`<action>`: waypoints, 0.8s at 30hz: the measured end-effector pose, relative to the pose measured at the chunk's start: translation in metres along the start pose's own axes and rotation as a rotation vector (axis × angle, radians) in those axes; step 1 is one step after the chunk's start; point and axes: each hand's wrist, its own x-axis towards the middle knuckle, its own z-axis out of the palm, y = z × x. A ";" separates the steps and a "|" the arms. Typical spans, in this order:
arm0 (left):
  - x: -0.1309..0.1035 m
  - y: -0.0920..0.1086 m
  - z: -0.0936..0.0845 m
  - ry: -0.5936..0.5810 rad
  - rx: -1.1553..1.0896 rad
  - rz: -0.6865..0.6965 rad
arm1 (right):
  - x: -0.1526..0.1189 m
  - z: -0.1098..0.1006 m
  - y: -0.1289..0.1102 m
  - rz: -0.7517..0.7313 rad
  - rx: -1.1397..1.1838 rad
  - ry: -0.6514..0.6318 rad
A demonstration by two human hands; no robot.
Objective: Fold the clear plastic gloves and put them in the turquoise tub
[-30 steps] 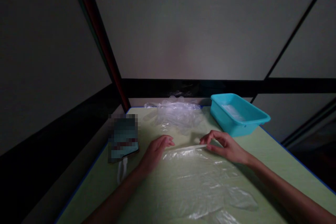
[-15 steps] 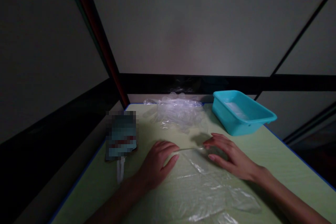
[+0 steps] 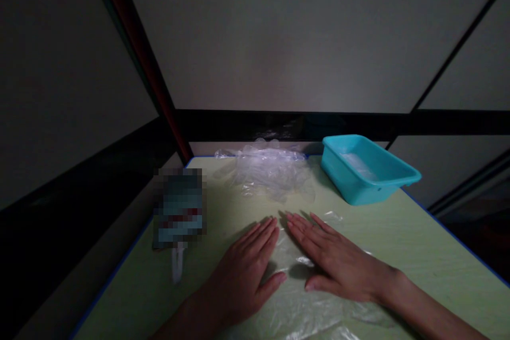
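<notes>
A thin, clear disposable plastic glove [image 3: 292,305] lies spread on the table in front of me, wrinkled and shiny, partly covered by my hands. My left hand [image 3: 249,268] rests palm down over its left side, fingers stretched forward and thumb apart. Opposite it, my right hand [image 3: 332,260] lies flat over the right part, its fingers pointing up and to the left. The fingertips of both hands come close together near the far edge of the plastic. Neither hand grips anything.
A crumpled pile of clear plastic gloves [image 3: 271,167] lies at the table's back edge. To its right stands a turquoise basin [image 3: 350,188] with something pale inside. A blurred-out object [image 3: 179,207] with a white strip sits at left on the green table [image 3: 418,255].
Both hands have gone from curled fingers at the plastic's far edge to flat, stretched palms on it. My right hand has moved left and nearer, and the far edge is no longer held up.
</notes>
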 end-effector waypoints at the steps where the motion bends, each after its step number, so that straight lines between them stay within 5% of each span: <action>1: 0.000 0.002 0.001 0.006 0.004 -0.007 | 0.001 0.001 -0.002 0.007 0.000 0.024; 24: -0.005 -0.004 0.012 -0.108 0.033 -0.029 | 0.009 0.014 -0.009 0.029 0.066 -0.002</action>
